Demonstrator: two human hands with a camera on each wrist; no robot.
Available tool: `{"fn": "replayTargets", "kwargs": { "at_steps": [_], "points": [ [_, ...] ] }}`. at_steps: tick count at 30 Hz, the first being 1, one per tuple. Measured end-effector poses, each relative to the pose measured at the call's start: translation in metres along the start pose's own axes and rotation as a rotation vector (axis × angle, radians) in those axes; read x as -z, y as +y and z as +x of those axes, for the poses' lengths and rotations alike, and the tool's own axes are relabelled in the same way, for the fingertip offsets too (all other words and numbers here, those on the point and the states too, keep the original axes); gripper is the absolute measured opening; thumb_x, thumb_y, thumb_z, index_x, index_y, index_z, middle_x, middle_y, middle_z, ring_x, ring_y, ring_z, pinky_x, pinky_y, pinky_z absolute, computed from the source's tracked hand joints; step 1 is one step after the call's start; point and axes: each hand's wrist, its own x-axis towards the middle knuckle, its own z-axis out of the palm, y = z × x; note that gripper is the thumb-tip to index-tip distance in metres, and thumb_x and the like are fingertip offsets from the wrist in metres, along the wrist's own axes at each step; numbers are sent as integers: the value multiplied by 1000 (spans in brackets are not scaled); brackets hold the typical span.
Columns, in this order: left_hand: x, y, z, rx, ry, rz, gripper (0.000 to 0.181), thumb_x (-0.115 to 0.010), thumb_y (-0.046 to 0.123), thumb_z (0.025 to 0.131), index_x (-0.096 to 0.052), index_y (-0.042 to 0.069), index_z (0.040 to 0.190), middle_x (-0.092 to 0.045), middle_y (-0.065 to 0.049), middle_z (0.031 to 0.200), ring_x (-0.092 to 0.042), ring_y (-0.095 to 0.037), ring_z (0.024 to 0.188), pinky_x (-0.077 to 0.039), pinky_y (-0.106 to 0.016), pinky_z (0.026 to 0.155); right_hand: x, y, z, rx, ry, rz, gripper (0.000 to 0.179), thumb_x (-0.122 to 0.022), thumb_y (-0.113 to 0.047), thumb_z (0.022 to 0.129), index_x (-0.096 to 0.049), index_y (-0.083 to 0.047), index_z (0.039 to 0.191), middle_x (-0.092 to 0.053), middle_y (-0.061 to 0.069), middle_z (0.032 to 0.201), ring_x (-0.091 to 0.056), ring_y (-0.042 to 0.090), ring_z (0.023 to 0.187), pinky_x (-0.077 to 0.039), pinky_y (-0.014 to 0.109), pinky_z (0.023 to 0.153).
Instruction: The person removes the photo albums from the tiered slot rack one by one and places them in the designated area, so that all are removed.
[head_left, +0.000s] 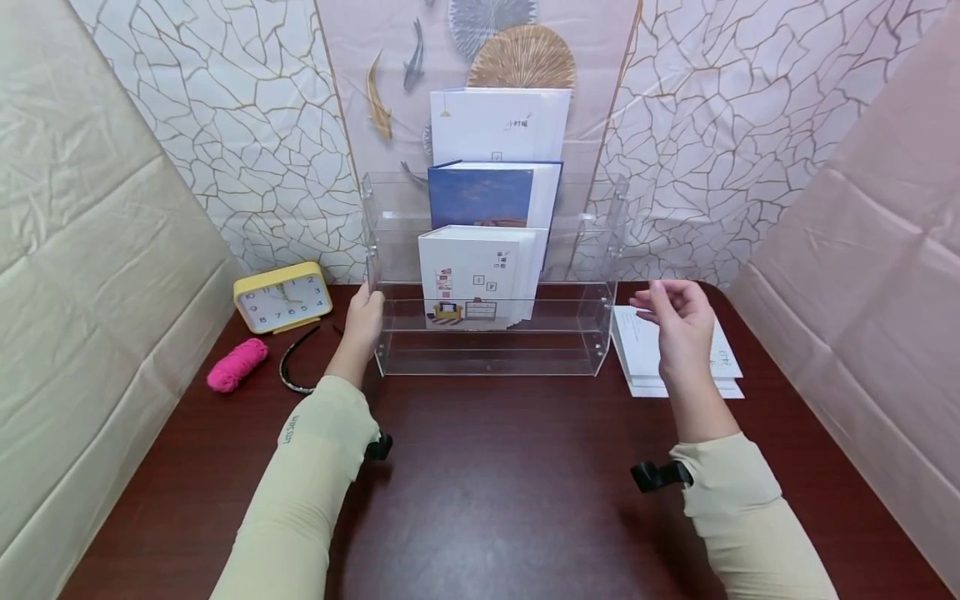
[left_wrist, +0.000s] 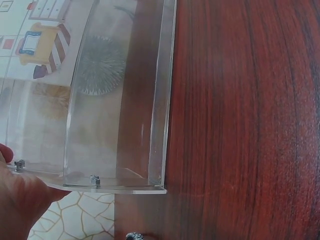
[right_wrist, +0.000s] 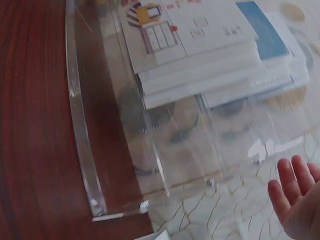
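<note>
A clear acrylic book rack [head_left: 487, 364] with stepped tiers stands near the back wall. My left hand [head_left: 365, 315] grips its left side panel; in the left wrist view a fingertip [left_wrist: 6, 152] shows on the inner side of that panel. White-covered books [head_left: 472, 262] lean on the low tier, blue-covered books [head_left: 480, 192] on the middle one, and more white books [head_left: 491, 125] at the top. Just off the rack's right side, my right hand [head_left: 684, 321] is raised with loosely bent fingers, holding nothing. Under it lie white books or booklets [head_left: 641, 354] on the table.
A yellow alarm clock [head_left: 282, 297], a pink yarn skein [head_left: 237, 365] and a thin dark curved band [head_left: 285, 375] lie left of the rack on the dark red-brown table [head_left: 487, 475]. Fabric-covered side walls [head_left: 862, 250] flank the table, and a patterned cloth hangs behind.
</note>
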Motion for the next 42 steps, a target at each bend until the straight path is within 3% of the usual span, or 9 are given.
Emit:
{"fn": "replayTargets", "kwargs": {
  "at_steps": [5,14,19,27,31,38,42],
  "points": [
    [0,2,-1,23,-14,10,54,-32,12,92,-35,9,145,-37,-12,145,-35,-24,125,-27,-39,104,-22,2,9,37,-141,-87,8,-61,-5,89,-60,0,94,-67,10,81,-66,19,75,-52,24,69],
    [1,1,0,10,-30,-10,54,-31,12,92,-34,9,146,-35,-11,146,-32,-23,129,-24,-39,106,-60,-4,13,-14,-310,-363,30,-63,-8,88,-56,12,110,-66,13,99,-61,9,89,-46,21,80],
    [1,0,0,-6,-28,-25,54,-31,11,91,-35,7,145,-35,-15,145,-34,-24,126,-25,-40,105,-75,-7,9,2,-335,-459,33,-62,-9,88,-54,13,112,-62,21,107,-58,10,90,-45,22,80],
    [2,0,-1,4,-27,-19,54,-30,12,92,-35,9,145,-37,-12,145,-34,-23,127,-26,-39,105,-89,2,9,-52,-330,-445,36,-63,-9,88,-52,12,114,-59,25,113,-58,19,96,-45,23,81],
    [2,-1,0,5,-17,-21,53,-32,12,91,-37,9,144,-40,-12,143,-37,-25,124,-27,-39,104,-92,20,15,-75,-344,-423,38,-66,-11,87,-52,11,115,-59,24,114,-58,23,98,-46,25,83],
    [2,-2,1,-3,-6,7,54,-32,12,91,-36,8,145,-38,-13,144,-36,-23,124,-26,-39,105,-102,44,20,-35,-328,-425,44,-70,-15,84,-51,8,117,-59,21,109,-57,25,99,-45,34,88],
    [3,-2,1,-8,-8,13,53,-32,11,91,-37,6,144,-40,-14,143,-38,-24,122,-28,-39,104,-106,49,21,-47,-315,-438,46,-71,-17,83,-51,6,117,-60,21,106,-56,24,95,-47,30,82]
  ]
}}
